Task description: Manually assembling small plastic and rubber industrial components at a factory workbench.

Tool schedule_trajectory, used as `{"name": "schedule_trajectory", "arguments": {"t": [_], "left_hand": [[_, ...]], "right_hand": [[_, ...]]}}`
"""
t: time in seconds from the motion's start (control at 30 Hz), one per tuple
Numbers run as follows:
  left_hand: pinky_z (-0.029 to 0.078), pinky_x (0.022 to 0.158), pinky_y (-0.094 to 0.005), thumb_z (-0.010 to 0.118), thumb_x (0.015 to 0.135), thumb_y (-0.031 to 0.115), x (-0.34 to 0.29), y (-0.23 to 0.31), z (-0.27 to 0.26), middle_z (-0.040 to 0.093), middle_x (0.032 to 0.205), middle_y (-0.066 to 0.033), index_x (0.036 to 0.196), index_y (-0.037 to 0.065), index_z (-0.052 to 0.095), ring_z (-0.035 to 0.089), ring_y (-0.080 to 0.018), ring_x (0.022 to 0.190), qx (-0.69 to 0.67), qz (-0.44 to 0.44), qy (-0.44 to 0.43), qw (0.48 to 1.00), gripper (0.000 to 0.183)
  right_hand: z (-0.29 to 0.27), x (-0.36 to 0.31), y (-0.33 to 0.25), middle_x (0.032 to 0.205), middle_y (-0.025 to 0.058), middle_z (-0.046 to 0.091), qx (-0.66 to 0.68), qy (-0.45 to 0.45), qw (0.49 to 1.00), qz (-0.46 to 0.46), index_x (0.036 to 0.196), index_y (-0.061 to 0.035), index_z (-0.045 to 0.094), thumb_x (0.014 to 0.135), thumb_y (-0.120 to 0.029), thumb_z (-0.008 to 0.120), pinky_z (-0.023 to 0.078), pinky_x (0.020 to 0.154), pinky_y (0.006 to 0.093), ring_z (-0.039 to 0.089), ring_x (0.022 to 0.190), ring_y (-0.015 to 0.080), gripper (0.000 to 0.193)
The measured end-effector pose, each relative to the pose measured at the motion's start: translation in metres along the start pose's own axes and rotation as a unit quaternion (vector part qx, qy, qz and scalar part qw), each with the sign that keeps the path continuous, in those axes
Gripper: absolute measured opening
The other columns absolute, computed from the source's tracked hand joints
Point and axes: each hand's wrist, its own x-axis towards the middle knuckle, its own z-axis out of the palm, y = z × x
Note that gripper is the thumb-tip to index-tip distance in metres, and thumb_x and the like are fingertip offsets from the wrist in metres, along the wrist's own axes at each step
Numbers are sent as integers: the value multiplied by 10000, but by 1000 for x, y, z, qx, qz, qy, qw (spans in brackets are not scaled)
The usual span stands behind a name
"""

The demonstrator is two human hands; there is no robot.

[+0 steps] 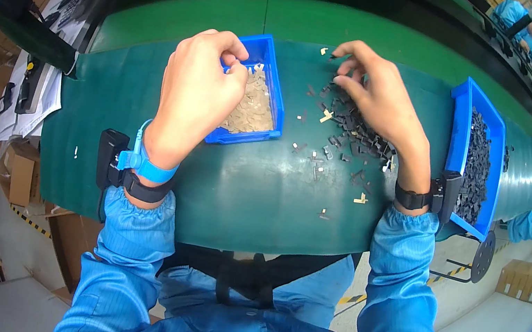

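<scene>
Over a blue bin [280, 109] of small flat beige pieces [252, 109], my left hand [196, 87] is closed, thumb and fingertips curled close together. Whatever they may hold is too small or hidden to make out. My right hand [382, 101] hovers at the far edge of a loose pile of small black parts [350, 125], fingers bent. A small black part [333, 56] shows at its index fingertip, apart from the thumb. A few pale yellow pieces [326, 116] lie among the black ones, and the palm hides part of the pile.
To the right stands a second blue bin [459, 128] filled with black parts [476, 166]. Scattered pieces [360, 199] lie on the green tabletop [258, 214] nearer me. A dark post [30, 17] rises at the left, beside papers [46, 94]. Behind the right bin is a stool [483, 257].
</scene>
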Motion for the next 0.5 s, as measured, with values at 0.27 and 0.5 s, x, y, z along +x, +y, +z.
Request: {"name": "schedule_trajectory", "arguments": {"t": [0.27, 0.5], "left_hand": [[542, 701, -444, 691, 846, 64, -8, 13, 7, 709, 737, -163, 958, -18, 759, 713, -354, 739, 113, -5, -36, 993, 154], [538, 643, -326, 726, 939, 89, -9, 25, 12, 718, 730, -123, 960, -31, 739, 695, -208, 663, -7, -14, 13, 1000, 123]], "right_hand": [[25, -3, 14, 951, 156, 705, -58, -32, 996, -53, 1192, -29, 625, 862, 59, 677, 559, 826, 460, 690, 940, 380, 346], [23, 3, -18, 953, 113, 724, 37, 101, 985, -138, 1229, -60, 661, 873, 49, 735, 550, 686, 351, 711, 818, 263, 379]]}}
